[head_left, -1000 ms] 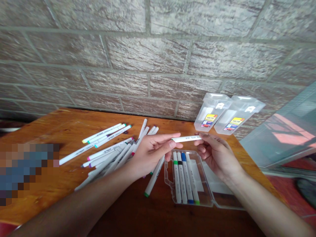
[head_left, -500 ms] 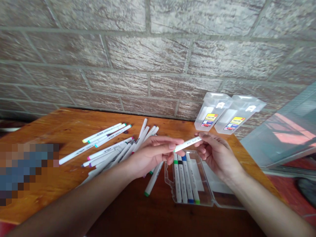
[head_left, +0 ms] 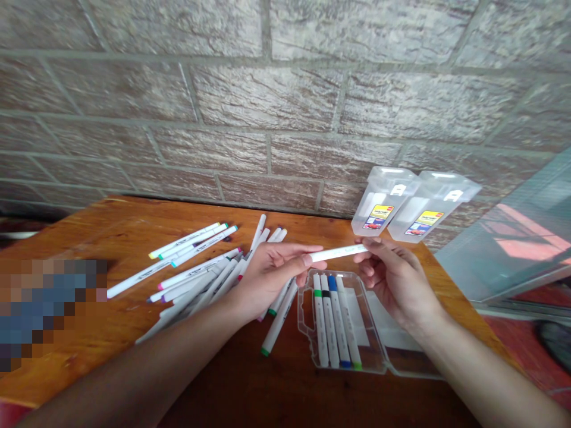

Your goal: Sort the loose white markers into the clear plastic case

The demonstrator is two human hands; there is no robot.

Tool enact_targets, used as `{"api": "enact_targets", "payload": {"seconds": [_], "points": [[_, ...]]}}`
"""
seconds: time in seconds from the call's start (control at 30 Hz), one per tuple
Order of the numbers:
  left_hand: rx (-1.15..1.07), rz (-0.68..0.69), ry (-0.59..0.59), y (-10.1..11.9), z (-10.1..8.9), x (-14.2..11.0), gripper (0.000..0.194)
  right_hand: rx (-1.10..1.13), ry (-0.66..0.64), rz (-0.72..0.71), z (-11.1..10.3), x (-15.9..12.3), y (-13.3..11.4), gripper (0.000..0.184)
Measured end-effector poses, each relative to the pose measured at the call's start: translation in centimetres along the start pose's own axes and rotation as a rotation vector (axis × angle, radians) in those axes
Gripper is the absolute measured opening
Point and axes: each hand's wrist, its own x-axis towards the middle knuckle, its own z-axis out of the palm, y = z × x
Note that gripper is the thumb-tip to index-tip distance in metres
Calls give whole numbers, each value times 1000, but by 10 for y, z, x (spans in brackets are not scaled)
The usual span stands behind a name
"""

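Observation:
A white marker (head_left: 338, 254) is held between both my hands, above the open case. My left hand (head_left: 279, 267) pinches its left end between thumb and fingers, and my right hand (head_left: 388, 264) grips its right end. Below lies a clear plastic case (head_left: 379, 356), opened flat, with several white markers (head_left: 339, 327) side by side in its left half; green, black and blue bands show on them. Left of the case, a loose pile of white markers (head_left: 218, 276) with coloured ends is partly hidden behind my left hand and forearm. One green-ended marker (head_left: 279, 321) lies close to the case.
Two clear plastic containers (head_left: 379, 202) with yellow and blue labels stand at the back right of the wooden table (head_left: 129, 220). A brick wall (head_left: 285, 95) rises behind it. A pixelated patch covers the left edge. A glass panel (head_left: 513, 226) is at the right.
The held marker has turned closer to level, its left end rising. My left hand has shifted slightly left along with it. The markers in the case have not moved.

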Motion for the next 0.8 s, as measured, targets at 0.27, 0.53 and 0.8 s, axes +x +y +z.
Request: {"api": "enact_targets", "payload": {"seconds": [0.27,0.53,0.8], "points": [[145,16,55,6,3,-1,33,-58,10,-99,2,-3,-3,32],[191,15,115,4,3,2,29,-121,-24,-212,0,-5,0,25],[37,-22,57,-3,-3,3,19,-177,-63,-256,-2,-6,0,20]]}}
